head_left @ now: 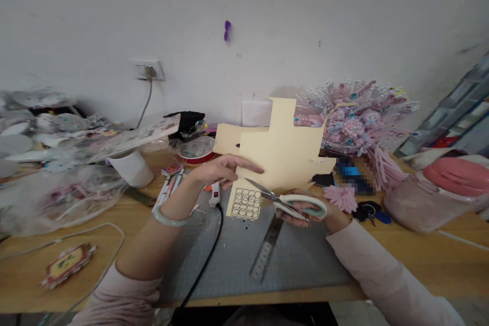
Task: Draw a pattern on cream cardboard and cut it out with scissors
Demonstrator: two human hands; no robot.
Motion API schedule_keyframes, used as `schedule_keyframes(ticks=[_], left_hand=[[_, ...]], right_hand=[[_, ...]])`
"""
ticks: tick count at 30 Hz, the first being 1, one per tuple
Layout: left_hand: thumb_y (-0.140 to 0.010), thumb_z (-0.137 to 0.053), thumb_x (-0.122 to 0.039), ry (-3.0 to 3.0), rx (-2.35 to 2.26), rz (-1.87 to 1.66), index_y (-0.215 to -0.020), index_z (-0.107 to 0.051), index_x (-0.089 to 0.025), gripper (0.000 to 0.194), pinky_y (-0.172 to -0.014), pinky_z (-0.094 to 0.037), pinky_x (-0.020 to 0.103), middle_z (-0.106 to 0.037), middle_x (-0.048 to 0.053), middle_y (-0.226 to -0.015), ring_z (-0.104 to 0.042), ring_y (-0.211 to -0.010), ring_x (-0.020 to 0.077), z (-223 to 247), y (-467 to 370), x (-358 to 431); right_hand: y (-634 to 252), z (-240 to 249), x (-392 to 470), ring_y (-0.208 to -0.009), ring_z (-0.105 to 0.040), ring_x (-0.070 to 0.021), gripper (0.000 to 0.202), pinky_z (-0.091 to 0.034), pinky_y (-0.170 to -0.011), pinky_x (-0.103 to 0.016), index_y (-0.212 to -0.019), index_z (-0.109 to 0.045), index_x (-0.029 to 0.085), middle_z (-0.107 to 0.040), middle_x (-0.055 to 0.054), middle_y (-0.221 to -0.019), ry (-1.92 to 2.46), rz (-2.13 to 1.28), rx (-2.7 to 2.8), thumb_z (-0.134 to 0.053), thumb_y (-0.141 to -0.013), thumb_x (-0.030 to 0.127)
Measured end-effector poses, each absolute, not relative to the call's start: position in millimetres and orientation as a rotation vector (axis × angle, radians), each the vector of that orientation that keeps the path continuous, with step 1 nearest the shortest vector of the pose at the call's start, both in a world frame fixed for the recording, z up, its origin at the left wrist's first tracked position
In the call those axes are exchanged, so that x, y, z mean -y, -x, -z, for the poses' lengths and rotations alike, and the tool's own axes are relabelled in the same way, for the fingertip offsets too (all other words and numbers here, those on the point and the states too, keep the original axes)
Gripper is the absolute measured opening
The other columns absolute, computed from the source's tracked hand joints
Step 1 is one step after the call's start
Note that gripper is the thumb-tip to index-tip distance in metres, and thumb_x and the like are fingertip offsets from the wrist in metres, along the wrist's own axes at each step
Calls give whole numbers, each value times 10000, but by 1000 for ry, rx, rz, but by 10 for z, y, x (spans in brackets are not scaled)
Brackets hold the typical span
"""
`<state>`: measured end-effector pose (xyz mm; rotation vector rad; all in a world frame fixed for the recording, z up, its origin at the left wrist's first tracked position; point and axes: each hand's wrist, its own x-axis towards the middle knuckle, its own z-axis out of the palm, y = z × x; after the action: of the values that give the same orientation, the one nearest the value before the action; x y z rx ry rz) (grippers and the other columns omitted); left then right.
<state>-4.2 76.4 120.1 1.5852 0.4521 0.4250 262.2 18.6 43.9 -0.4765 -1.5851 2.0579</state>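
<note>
My left hand [225, 168] grips a sheet of cream card [286, 147] by its left side, fingers across its face. The card has an irregular cut outline, and a patch of drawn overlapping circles [246, 204] fills its lower left corner. White-handled scissors [305, 205] are in my right hand [301, 214], with fingers through the loops. Their blades lie against the card just above and right of the circles, pointing up-left. Whether the blades are parted is hard to make out. Below the card, a metal ruler [263, 260] lies on the grey cutting mat [305, 260].
A power strip [216, 194] with a black cord lies left of the card. Pens [168, 191] and a white cup [132, 168] stand further left. A beaded pink headdress [351, 122] is behind, right. A pink-lidded container [439, 193], keys [369, 211] and a decorated badge [69, 263] lie around.
</note>
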Motion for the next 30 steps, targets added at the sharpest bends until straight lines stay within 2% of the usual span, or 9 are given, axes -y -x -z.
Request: schedule_keyframes(ticks=[4,8,13,16,22,30], left_hand=[[-684,-532,-73,-1606,-437,-433,-1110,-638,-112,441,-319,-281,125,-571,-32,-444,-413,-312,46,-1197,25,-760],[-725,-551,-140,-1669,-516,-434,-1104,-643,-127,391,-320,-301,127,-633,-6,-615,-381,-335,24,-1216,2,-745],[-791,-537,-203,-1796,-587,-432,-1095,-650,-148,329,-328,-291,119,-587,-23,-605,-357,-365,24,-1248,-35,-712],[-786,-539,-206,-1828,-602,-441,-1091,-653,-151,330,-339,-297,117,-609,-7,-668,-365,-387,24,-1252,-50,-696],[-764,-525,-188,-1836,-612,-444,-1085,-658,-146,351,-333,-255,130,-591,-10,-650,-328,-390,27,-1241,-61,-691],[-696,-468,-160,-1773,-545,-492,-1012,-691,-106,390,-338,-205,171,-634,24,-640,-297,-388,47,-1208,-65,-711]], right_hand=[[-2636,-353,-237,-369,-385,-24,378,-267,-326,-145,-889,-645,92,-567,-6,-615,334,-2047,1598,-610,-769,449],[-2655,-364,-258,-361,-376,-18,366,-244,-311,-148,-888,-636,96,-556,-5,-640,411,-2072,1621,-627,-756,438],[-2686,-387,-289,-355,-381,-18,367,-238,-303,-155,-888,-637,107,-562,-8,-649,445,-2094,1662,-650,-737,441],[-2694,-401,-285,-359,-383,-15,367,-242,-314,-150,-858,-624,88,-555,-3,-637,474,-2071,1675,-655,-733,432],[-2700,-454,-212,-353,-357,-11,362,-212,-308,-147,-859,-624,108,-563,1,-650,550,-1990,1686,-647,-730,446],[-2695,-511,-193,-327,-379,-12,440,-237,-282,-138,-826,-634,85,-560,-4,-631,608,-1941,1732,-659,-699,505]])
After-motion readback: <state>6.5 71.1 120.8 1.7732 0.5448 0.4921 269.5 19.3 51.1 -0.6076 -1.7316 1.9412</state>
